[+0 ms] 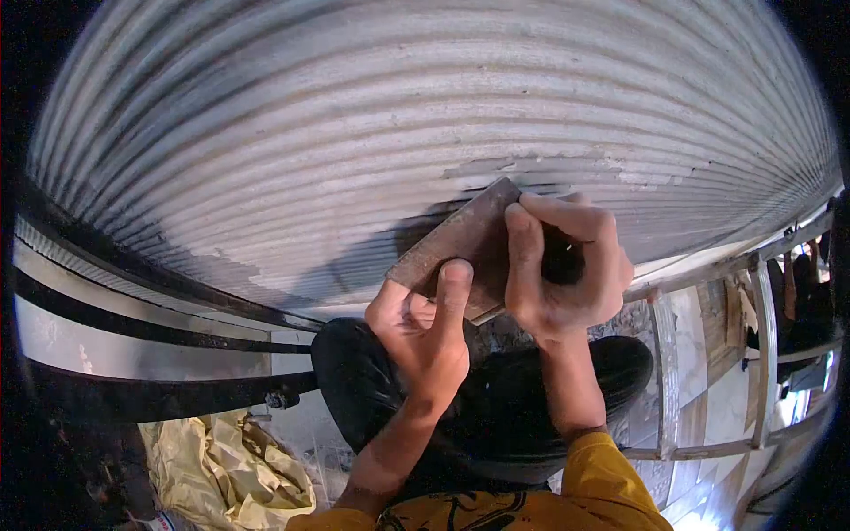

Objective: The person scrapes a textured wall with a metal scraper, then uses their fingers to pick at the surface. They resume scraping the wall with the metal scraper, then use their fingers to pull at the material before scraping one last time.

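A flat, worn brown rectangular plate (pixel 469 239) is held tilted in front of the ribbed grey-white surface (pixel 354 142). My left hand (pixel 425 327) grips its lower left part, thumb across the near face and fingers behind. At the upper right corner, my right hand (pixel 571 257) is closed in a pinch, with thumb and forefinger tips at the plate's edge. Whether the pinch also holds something small cannot be made out. Just beyond the plate, a darker grey patch (pixel 567 168) with ragged edges marks the ribs.
A metal ladder (pixel 666 372) lies along the right side over a tiled floor (pixel 699 416). Crumpled yellowish sheeting (pixel 226 460) is at lower left, below dark bars (pixel 168 398). My bent knees (pixel 354 372) are under my hands. Part of another person (pixel 801 292) shows at far right.
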Action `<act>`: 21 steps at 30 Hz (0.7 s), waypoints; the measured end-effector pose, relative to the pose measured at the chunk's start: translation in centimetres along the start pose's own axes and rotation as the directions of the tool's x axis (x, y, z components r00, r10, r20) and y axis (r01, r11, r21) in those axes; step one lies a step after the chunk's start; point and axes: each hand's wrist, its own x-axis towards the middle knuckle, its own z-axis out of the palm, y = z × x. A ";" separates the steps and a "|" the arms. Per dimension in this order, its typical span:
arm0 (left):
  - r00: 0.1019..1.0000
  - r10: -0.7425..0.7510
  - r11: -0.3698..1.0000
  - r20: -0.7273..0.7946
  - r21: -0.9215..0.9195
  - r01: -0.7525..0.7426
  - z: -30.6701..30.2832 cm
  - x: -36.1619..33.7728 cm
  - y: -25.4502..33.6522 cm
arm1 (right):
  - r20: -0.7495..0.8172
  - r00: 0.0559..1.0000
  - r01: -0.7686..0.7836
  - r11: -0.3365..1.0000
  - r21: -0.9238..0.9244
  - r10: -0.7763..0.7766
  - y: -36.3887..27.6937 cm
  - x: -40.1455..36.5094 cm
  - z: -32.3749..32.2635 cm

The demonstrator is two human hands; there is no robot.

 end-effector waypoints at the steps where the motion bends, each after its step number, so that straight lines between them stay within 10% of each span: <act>1: 1.000 0.002 1.000 0.007 -0.012 -0.002 0.1 0.0 0.1 | -0.028 0.999 -0.044 0.999 0.004 0.044 0.0 -0.1 0.1; 21: 0.999 0.039 0.999 0.014 0.030 -0.040 0.1 -0.2 1.3 | 0.161 0.980 -0.119 0.993 -0.002 0.118 -1.4 1.9 -1.0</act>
